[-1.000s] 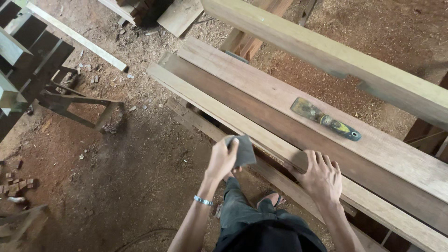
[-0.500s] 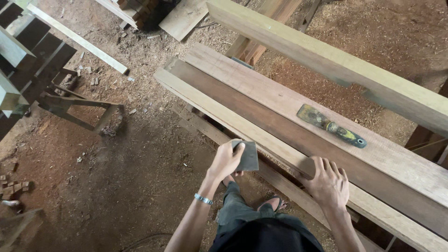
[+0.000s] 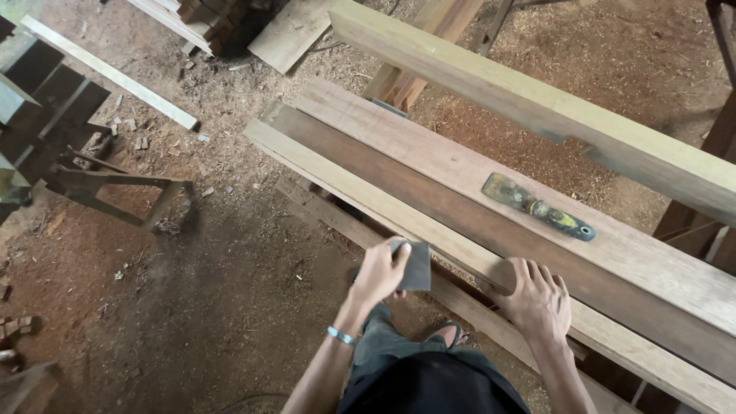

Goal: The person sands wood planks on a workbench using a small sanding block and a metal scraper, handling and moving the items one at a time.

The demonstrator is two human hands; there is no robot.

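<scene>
Left hand (image 3: 377, 274) grips grey sanding block (image 3: 416, 266) against near edge of plank (image 3: 360, 178). Right hand (image 3: 538, 300) flat, fingers spread, on plank. Putty knife (image 3: 537, 206) lies beyond, well apart. Beam (image 3: 537, 107) behind; sawdust floor (image 3: 230, 307).

planks (image 3: 475, 192): bare wood, matt; your right hand (image 3: 537, 303) rests on it
sanding pad (image 3: 418, 266): grey, dull, in your left hand (image 3: 379, 272)
scraper (image 3: 537, 205): worn metal blade, yellow-black handle
floor (image 3: 192, 291): sawdust, rough

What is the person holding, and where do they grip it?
The left hand holds a small grey sanding pad by its near edge, against the plank's side. The right hand rests flat, holding nothing.
</scene>
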